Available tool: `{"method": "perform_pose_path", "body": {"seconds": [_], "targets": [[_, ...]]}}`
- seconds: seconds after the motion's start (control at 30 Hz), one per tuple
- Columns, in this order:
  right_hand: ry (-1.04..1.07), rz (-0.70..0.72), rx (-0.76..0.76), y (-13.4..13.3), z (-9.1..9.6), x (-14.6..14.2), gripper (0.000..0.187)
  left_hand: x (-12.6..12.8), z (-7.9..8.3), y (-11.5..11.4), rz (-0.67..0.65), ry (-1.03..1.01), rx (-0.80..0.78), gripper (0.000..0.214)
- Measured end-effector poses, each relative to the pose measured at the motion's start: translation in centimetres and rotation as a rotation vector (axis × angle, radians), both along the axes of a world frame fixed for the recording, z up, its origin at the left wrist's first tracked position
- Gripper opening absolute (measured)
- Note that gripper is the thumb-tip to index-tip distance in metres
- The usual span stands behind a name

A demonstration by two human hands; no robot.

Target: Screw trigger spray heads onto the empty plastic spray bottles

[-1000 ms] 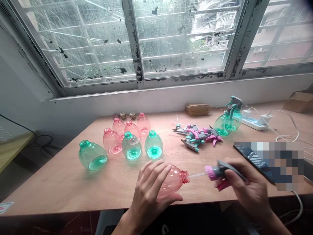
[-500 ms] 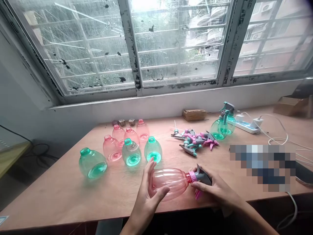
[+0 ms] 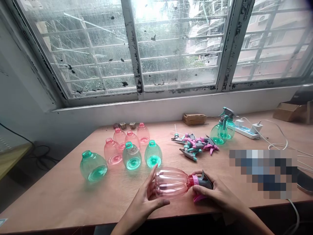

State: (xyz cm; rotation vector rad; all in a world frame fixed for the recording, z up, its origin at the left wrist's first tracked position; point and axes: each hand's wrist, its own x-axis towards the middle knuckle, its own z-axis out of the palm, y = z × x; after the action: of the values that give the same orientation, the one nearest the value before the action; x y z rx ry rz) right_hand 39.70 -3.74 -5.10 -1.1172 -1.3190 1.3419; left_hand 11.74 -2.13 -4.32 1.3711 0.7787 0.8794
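Bottle [image 3: 172, 182]: clear pink plastic, bulbous, glossy, ribbed lengthwise; held on its side near the front edge of the smooth, wood-toned counter [image 3: 63, 199]. Left hand [image 3: 148, 197] cups the base, thumb spread; right hand [image 3: 216, 192] grips the spray head [image 3: 204, 181], dark grey plastic with pink collar [image 3: 195, 180]. Change: one second ago the head stood off the neck [image 3: 190, 181], tube exposed; collar now meets neck.

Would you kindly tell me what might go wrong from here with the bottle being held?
The left hand cups one end of the held pink bottle with its thumb splayed, so the bottle might slip. The spray head in the right hand might sit crookedly on the neck. The green bottle just beyond the left hand could get knocked.
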Motion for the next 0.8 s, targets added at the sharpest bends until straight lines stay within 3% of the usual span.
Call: {"method": "perform_pose_path", "body": {"seconds": [0.33,0.57,0.8], "targets": [[-0.065,-0.006,0.012,0.1,-0.6,0.1,0.040,-0.8,0.5,-1.0,-0.013,0.167,0.072,0.108],[0.193,0.042,-0.122,-0.1,-0.5,0.1,0.043,-0.9,0.2,-1.0,-0.053,0.208,0.102,0.096],[0.107,0.014,-0.078,0.1,-0.7,0.4,0.043,-0.9,0.3,-1.3,-0.034,0.242,0.220,0.097]]}}
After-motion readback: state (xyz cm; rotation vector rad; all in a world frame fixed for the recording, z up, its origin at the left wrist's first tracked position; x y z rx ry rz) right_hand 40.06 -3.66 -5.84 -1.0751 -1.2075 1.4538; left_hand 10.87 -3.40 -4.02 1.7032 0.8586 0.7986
